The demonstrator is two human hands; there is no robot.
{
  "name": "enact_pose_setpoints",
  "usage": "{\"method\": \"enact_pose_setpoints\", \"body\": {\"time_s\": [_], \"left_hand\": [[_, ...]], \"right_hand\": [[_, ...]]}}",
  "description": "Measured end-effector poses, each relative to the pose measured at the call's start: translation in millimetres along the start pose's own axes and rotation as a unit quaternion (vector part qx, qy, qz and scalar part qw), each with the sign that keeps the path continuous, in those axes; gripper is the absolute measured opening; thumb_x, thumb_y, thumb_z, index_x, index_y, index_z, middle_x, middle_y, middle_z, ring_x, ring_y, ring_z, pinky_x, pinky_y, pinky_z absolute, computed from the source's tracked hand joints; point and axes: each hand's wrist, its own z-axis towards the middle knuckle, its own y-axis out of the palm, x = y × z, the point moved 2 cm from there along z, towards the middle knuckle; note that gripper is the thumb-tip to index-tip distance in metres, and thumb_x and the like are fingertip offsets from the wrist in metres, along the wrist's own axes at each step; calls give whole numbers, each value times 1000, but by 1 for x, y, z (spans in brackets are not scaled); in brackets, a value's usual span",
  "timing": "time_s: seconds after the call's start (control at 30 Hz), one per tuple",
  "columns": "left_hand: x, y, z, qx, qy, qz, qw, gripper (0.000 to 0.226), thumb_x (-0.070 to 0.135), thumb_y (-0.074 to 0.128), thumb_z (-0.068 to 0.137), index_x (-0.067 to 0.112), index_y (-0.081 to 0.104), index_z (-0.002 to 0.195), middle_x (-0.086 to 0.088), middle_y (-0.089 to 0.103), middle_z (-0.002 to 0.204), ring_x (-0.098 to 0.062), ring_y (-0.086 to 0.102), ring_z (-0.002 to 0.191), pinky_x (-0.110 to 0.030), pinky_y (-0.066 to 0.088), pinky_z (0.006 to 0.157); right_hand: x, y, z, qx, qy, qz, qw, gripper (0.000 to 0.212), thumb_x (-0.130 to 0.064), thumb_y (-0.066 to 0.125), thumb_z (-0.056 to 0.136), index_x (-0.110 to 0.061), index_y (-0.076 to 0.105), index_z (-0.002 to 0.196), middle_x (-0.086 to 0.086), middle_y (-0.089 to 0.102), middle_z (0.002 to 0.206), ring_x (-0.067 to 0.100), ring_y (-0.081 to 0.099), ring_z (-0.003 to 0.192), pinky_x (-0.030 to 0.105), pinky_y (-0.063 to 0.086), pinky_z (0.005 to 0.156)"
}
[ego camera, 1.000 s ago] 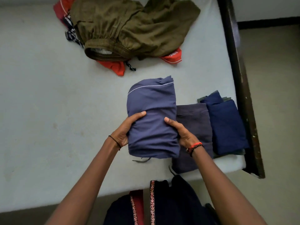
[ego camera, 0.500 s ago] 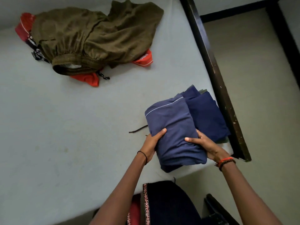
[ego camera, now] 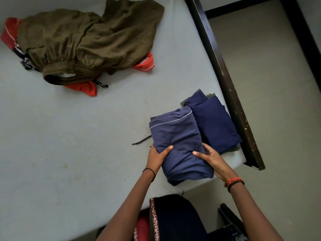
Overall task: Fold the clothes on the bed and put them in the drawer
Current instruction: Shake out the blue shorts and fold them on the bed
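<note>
Left hand [ego camera: 157,157]: grips the folded blue garment [ego camera: 178,141] by its left edge, thumb on top, likely so the folds hold.
Right hand [ego camera: 212,159]: clasps the opposite edge the same way.
Folded blue garment: on the bed's [ego camera: 69,153] near right corner, touching a navy folded pile [ego camera: 215,122], probably gathered for one trip.
Olive garment [ego camera: 86,40]: crumpled over red clothing [ego camera: 83,88] at the far side, not yet folded.
Drawer: not in view.

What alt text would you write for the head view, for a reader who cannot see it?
The left hand and right hand grip a folded blue garment on the bed, beside a darker blue folded garment. Farther back, an unfolded olive garment lies over red clothes.
</note>
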Motion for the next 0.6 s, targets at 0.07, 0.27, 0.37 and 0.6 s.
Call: {"method": "enact_pose_setpoints", "body": {"time_s": [0.07,0.27,0.37,0.6], "left_hand": [[2,3,-5,68,30,18,997,71,25,81,72,18,40,129,-1,52,122,-20,55,113,-27,45,92],[13,12,-34,167,288,358,872,109,46,75,72,37,-2,149,-2,10,159,-15,10,146,-43,8,115],[-2,26,-29,108,298,470,824,119,56,73,66,34,-8,150,-5,1,160,-20,1,147,-51,8,113],[-22,37,2,76,263,538,797,115,65,67,65,26,4,152,-8,-7,159,-23,-5,146,-42,-5,115]], "right_hand": [[-13,-3,-4,21,6,-85,996,61,-19,83,69,-18,54,123,8,63,121,19,61,109,24,51,86],[-73,13,-16,161,-200,-291,922,68,-30,72,82,-27,38,142,3,46,136,18,43,126,33,38,103],[-100,44,-10,163,-385,-378,826,45,-39,47,95,-29,45,139,1,43,145,19,36,135,35,30,111],[-90,59,61,105,-367,-565,731,49,-34,22,99,-19,43,141,2,31,154,23,22,144,46,14,118]]}}
